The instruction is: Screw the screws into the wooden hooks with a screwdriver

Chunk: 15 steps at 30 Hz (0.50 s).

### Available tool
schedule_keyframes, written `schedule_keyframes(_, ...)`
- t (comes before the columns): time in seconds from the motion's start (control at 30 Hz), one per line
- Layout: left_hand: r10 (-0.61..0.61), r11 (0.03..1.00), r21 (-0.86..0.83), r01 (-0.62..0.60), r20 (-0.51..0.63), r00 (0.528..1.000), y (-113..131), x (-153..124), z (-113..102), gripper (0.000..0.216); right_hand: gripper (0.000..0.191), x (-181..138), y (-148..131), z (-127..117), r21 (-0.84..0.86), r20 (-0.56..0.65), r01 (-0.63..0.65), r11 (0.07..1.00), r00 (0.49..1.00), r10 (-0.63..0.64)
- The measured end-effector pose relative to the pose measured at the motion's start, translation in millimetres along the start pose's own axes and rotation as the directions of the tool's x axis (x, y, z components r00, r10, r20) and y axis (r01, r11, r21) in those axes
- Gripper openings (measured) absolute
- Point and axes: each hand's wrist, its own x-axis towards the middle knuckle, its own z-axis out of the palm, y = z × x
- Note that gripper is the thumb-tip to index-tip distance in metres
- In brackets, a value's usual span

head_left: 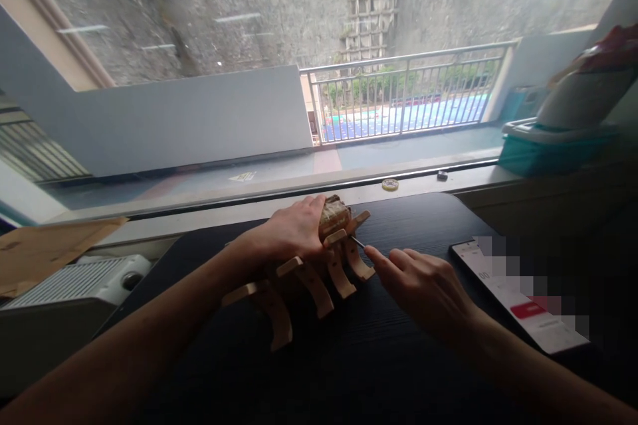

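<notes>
A wooden model with several curved legs (319, 279) stands on the black table (389, 372). My left hand (292, 232) lies over its top, fingers closed around the body. My right hand (423, 285) is just right of the model, pinching a thin metal pin or tool (357, 242) whose tip touches one of the front legs.
A phone (518, 299) with a lit screen lies on the table at the right. Behind the table runs a window sill with a roll of tape (389, 184). A teal box (553, 149) sits at the right, cardboard (44, 249) and a white radiator-like unit (74, 282) at the left.
</notes>
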Motion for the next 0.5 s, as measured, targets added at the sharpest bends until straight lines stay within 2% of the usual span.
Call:
schedule_keyframes(0.1, 0.003, 1.000, -0.017, -0.003, -0.010, 1.000, 1.3, -1.6, 0.2, 0.078, 0.032, 0.5, -7.1, 5.8, 0.136, -0.002, -0.096, 0.986, 0.995, 0.097)
schedule_keyframes(0.17, 0.020, 0.999, -0.029, -0.020, -0.020, 1.000, 0.0, -1.4, 1.4, 0.076, 0.030, 0.1, -12.4, 11.9, 0.358, 0.026, -0.262, 0.896, 0.962, 0.271)
schedule_keyframes(0.23, 0.015, 1.000, -0.024, -0.016, -0.027, 1.000, -2.4, -0.4, 3.0, 0.076, 0.031, 0.7, -15.9, 16.6, 0.585, 0.156, -0.460, 0.669, 0.872, 0.463)
schedule_keyframes(0.3, -0.006, 1.000, -0.004, 0.006, -0.033, 0.999, -5.0, 0.9, 4.5, 0.079, 0.034, 2.5, -16.7, 18.4, 0.697, 0.313, -0.586, 0.414, 0.768, 0.559)
schedule_keyframes(0.33, -0.011, 1.000, 0.003, 0.012, -0.034, 0.999, -5.9, 1.4, 5.0, 0.081, 0.035, 3.6, -16.1, 18.1, 0.713, 0.361, -0.614, 0.339, 0.736, 0.573)
schedule_keyframes(0.37, -0.011, 1.000, 0.006, 0.011, -0.034, 0.999, -6.5, 1.8, 5.3, 0.082, 0.035, 4.6, -15.1, 17.0, 0.712, 0.381, -0.628, 0.315, 0.722, 0.577)
schedule_keyframes(0.4, -0.008, 1.000, 0.008, 0.008, -0.033, 0.999, -6.7, 2.0, 5.4, 0.083, 0.036, 5.6, -13.6, 15.2, 0.694, 0.383, -0.634, 0.341, 0.726, 0.571)
schedule_keyframes(0.43, -0.005, 1.000, 0.009, 0.005, -0.029, 1.000, -6.6, 2.0, 5.4, 0.083, 0.035, 6.5, -11.7, 12.8, 0.660, 0.367, -0.628, 0.412, 0.748, 0.553)
schedule_keyframes(0.5, -0.005, 1.000, 0.017, 0.005, -0.014, 1.000, -5.9, 1.7, 5.4, 0.084, 0.033, 8.6, -7.5, 6.9, 0.528, 0.279, -0.532, 0.662, 0.845, 0.456)
